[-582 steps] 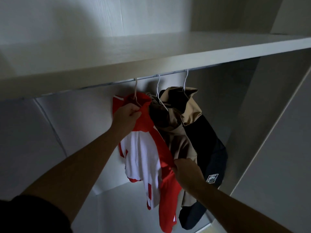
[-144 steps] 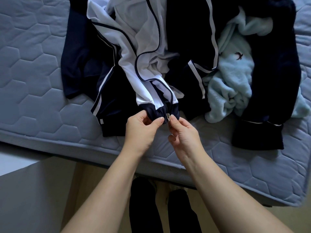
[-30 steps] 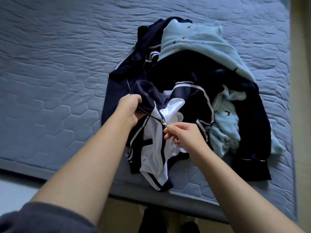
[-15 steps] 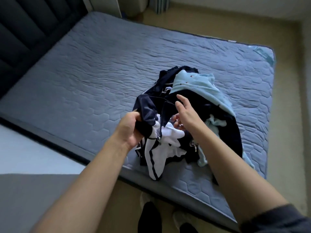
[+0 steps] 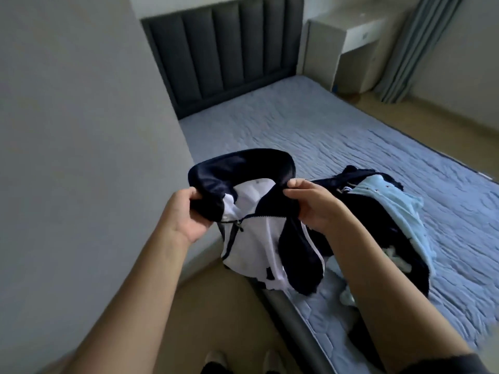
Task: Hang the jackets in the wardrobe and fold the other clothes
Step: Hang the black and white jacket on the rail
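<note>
head view: left hand (image 5: 189, 220), right hand (image 5: 316, 209) hold jacket (image 5: 253, 247) vertical, collar (image 5: 243, 163) up.

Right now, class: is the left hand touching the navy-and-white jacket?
Touching. The head view shows the left hand gripping the jacket at its navy collar, with the fingers curled round the fabric.
</note>
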Demonstrator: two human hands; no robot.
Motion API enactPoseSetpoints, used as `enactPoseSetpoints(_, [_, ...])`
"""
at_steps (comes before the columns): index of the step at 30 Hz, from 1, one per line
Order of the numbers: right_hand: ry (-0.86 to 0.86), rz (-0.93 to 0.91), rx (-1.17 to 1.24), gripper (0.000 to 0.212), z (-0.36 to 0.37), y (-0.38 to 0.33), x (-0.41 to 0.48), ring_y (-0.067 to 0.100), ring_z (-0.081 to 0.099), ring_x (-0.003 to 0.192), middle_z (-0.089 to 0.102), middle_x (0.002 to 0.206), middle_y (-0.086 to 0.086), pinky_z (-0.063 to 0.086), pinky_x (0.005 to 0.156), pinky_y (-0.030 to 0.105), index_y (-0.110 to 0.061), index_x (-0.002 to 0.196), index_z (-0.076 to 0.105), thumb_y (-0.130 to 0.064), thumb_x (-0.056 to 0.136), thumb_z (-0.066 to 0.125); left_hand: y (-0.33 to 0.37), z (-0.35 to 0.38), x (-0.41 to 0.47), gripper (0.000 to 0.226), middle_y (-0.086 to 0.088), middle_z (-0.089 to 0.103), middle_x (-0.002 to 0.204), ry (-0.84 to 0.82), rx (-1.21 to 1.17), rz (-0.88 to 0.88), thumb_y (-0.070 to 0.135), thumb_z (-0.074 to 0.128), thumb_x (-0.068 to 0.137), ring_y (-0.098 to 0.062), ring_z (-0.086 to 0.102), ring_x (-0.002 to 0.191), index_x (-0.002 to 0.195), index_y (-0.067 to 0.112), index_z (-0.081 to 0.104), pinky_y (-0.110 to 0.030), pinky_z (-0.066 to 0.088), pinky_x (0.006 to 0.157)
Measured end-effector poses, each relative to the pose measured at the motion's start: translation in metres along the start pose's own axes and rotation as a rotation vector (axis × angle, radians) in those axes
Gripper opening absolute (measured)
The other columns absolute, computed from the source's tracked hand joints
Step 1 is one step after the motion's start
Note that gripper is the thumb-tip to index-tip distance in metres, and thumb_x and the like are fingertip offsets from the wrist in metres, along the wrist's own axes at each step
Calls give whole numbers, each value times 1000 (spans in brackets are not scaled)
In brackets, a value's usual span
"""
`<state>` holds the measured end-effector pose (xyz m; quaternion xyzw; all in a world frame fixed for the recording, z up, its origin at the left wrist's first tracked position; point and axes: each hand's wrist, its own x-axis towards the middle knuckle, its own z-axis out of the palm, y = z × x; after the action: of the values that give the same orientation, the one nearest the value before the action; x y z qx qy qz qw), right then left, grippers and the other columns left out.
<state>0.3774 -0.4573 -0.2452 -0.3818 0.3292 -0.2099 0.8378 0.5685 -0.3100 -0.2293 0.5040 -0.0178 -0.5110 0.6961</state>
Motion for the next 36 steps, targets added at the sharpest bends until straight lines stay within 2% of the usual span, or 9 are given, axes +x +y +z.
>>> enactPoseSetpoints(7, [-348,117,-189,29,158,61,-34,18,39,58,37,68,7,30,57,29,-12,69,38,11,85,29,17,-143,-137,37,-13,72,88,167,-288,249,1,41,73,-20,71,77,80,3,78,-28,57,65])
enactPoseSetpoints(12, [-595,280,-162,28,267,134,-82,15,58,53,47,71,7,47,51,24,-11,94,45,6,86,24,5,-248,-257,27,-9,70,70,435,-447,288,5,47,63,-17,70,60,83,4,65,-24,56,54])
enactPoseSetpoints(16, [-711,390,-189,38,345,211,-135,17,54,51,41,78,10,48,48,21,-13,110,39,9,85,20,-11,-316,-347,25,-13,73,78,556,-554,325,1,40,82,-22,71,67,92,-2,63,-29,57,56])
enactPoseSetpoints(19, [-752,490,-209,36,397,270,-177,16,54,46,43,78,13,46,44,19,-9,105,45,7,86,20,-24,-362,-413,26,-12,67,88,659,-620,443,10,34,94,-24,64,77,91,4,59,-33,51,69])
enactPoseSetpoints(21, [-790,532,-246,34,432,307,-205,18,54,53,45,83,14,46,47,20,-9,102,47,7,85,22,-34,-391,-456,17,-12,57,91,728,-614,570,20,47,86,-27,58,81,90,6,56,-33,48,70])
enactPoseSetpoints(23, [-811,577,-272,39,460,338,-228,20,51,58,46,84,14,46,50,22,-13,106,44,8,84,21,-41,-414,-493,37,-17,60,97,770,-568,693,31,59,75,-31,60,93,99,2,58,-39,50,80])
enactPoseSetpoints(27, [-877,680,-342,33,513,386,-265,19,52,46,54,61,9,44,45,21,-7,83,46,10,79,18,-55,-456,-552,55,-8,73,104,804,-667,715,62,55,84,-25,71,91,113,17,67,-36,58,65])
enactPoseSetpoints(29, [-925,713,-417,35,538,409,-277,19,50,49,50,64,8,41,49,24,-8,85,47,11,77,19,-60,-476,-575,54,-12,68,116,802,-703,736,61,51,87,-31,68,101,114,18,71,-41,57,71])
enactPoseSetpoints(36, [-1125,858,-597,36,633,503,-323,18,50,46,50,62,8,40,42,22,-5,86,48,11,75,18,-59,-539,-649,40,-6,74,100,1166,-963,1059,47,50,94,-23,72,87,93,19,79,-34,59,66])
